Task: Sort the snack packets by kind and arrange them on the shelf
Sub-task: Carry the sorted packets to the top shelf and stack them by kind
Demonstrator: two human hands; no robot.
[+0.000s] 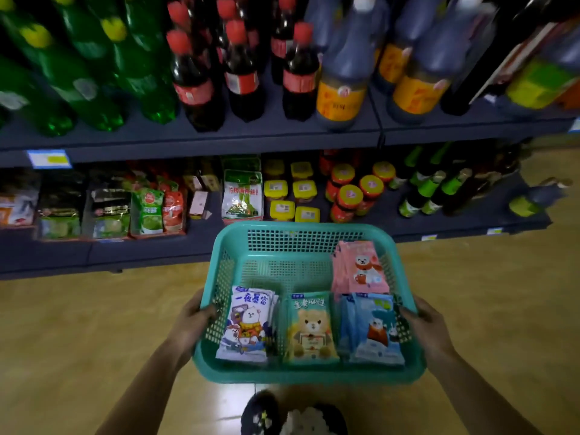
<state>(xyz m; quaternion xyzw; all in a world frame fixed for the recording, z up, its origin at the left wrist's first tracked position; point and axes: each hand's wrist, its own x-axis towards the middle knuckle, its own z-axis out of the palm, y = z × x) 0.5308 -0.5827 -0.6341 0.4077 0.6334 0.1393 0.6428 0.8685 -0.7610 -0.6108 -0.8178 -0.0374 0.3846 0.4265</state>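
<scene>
The teal basket (301, 376) is held in front of the lower shelf (201, 243), above the floor (78, 324). The left hand (193, 321) grips its left wall and the right hand (428, 328) its right wall, with the fingers (408, 312) of each curled over the rim and clamped on it.

Four sorted stacks lie flat in the basket, between the hands:
- white packets (248, 324), nearest the left hand
- teal packets (310, 331), in the centre
- blue packets (373, 331), nearest the right hand
- pink packets (361, 268), behind the blue

Each long axis points away from the person, toward the shelf ahead. Neither hand is free, so one must probably let go of the basket before any packet can be picked.
</scene>
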